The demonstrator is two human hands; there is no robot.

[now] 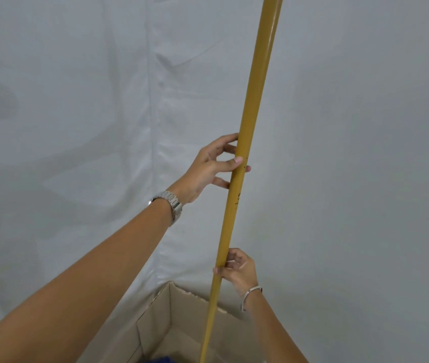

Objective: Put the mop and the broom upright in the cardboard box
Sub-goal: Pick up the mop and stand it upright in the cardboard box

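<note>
Both arms reach forward and up. The left hand, a metal watch on its wrist, sits higher, its fingers loosely curled around the yellow pole, thumb across the near side. The right hand, with a bracelet, grips lower, fingers pinching the pole. The pole stands nearly upright, long axis vertical, leaning slightly right at the top, its lower end dropping into the open cardboard box at the near bottom. Whether it is the mop or the broom cannot be told. White sheeting hangs behind.
</note>
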